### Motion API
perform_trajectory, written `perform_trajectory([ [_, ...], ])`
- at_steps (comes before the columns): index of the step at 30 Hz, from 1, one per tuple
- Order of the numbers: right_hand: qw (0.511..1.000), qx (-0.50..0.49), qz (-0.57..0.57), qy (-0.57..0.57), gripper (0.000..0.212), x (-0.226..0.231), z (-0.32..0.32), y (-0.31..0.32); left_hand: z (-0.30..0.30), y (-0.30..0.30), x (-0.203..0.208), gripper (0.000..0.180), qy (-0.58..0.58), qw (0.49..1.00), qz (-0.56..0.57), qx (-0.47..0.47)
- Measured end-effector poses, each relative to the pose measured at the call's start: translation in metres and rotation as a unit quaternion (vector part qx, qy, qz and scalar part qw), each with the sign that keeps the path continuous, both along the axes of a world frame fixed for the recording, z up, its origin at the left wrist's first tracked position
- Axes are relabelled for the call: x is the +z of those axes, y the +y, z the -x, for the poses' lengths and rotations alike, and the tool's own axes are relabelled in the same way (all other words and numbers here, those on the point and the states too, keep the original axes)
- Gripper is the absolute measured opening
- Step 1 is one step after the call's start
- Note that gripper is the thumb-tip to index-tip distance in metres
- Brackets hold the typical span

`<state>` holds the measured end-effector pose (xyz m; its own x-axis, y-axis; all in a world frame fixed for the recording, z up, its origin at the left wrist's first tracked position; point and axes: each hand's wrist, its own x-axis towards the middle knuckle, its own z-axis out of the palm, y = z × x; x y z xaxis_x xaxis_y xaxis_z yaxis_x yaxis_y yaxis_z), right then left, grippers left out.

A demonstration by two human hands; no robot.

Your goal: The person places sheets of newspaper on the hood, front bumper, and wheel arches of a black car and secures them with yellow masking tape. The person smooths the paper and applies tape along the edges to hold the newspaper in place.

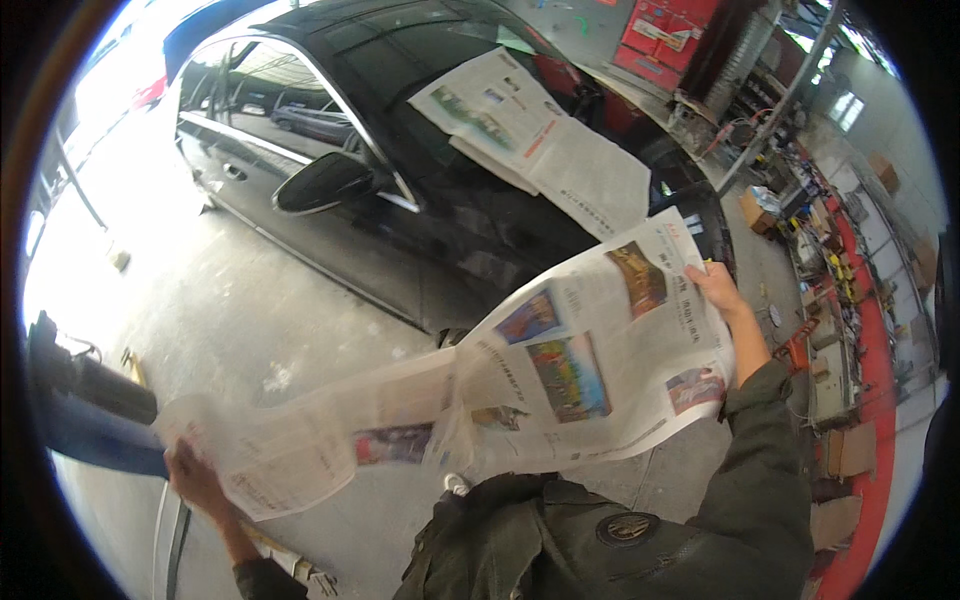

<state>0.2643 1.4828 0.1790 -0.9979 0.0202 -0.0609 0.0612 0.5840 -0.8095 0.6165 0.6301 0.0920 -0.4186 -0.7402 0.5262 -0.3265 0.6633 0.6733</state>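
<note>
Newspaper (480, 400) spreads alongside the black car (450, 230), stretched between both grips. Right hand (718, 290), by the car's front end, pinches one end; left hand (198, 482), well out from the car's side, has fingers closed on the other. Printed sheets (535, 140) lie atop the car.

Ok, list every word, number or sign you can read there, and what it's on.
Held newspaper: dark headlines, not quoted here; body print too small to read.
Laid newspaper on the car: headlines not quoted; finer print too small.
Badge: any lettering too small.
Red cabinet: marks too blurred to read.
</note>
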Motion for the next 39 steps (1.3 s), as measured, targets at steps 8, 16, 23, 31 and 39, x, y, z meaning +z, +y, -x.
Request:
perform_trajectory([
  [8, 0.757, -0.292, -0.585, -0.010, 0.065, 0.118, 0.138, 0.320, -0.072, -0.094, -0.031, 0.034, -0.183, 0.924, 0.252, 0.220],
  [16, 0.761, -0.292, -0.424, 0.396, 0.042, 0.251, 0.411, 0.130, -0.016, 0.005, 0.036, 0.041, -0.209, 0.887, 0.312, 0.270],
  [23, 0.815, -0.052, -0.343, 0.464, 0.025, 0.043, 0.534, -0.180, 0.112, 0.128, 0.097, 0.014, -0.336, 0.906, 0.256, 0.006],
  [31, 0.865, 0.131, -0.304, 0.378, 0.024, -0.099, 0.489, -0.266, 0.226, 0.237, 0.131, 0.012, -0.378, 0.863, 0.295, -0.161],
  [39, 0.881, 0.158, -0.343, 0.286, 0.053, -0.085, 0.420, -0.267, 0.295, 0.257, 0.118, 0.019, -0.312, 0.829, 0.281, -0.369],
])
